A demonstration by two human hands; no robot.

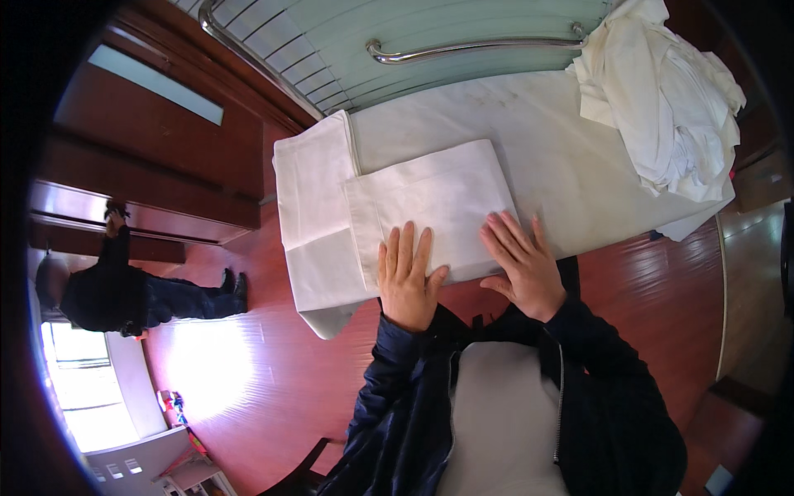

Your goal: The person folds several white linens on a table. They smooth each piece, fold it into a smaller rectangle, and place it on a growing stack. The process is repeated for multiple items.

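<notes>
A folded white cloth (pixel 434 192) lies flat near the front edge of a table covered with a pale cloth (pixel 546 136). My left hand (pixel 406 279) rests palm down on its lower left part, fingers spread. Palm down too, my right hand (pixel 524 266) lies at its lower right corner, the thumb apart from the fingers. Neither hand grips anything. Another folded white cloth (pixel 316 186) lies at the table's left end, partly under the first one's left edge. A heap of crumpled white cloths (pixel 670 111) is piled at the table's right end.
Behind the table stands a greenish glass panel (pixel 446 25) with a metal handrail (pixel 477 48). At the far left, a person in dark clothes (pixel 111 291) reaches towards a wooden cabinet or door frame (pixel 161 217). A dark chair part (pixel 304 468) shows at the bottom.
</notes>
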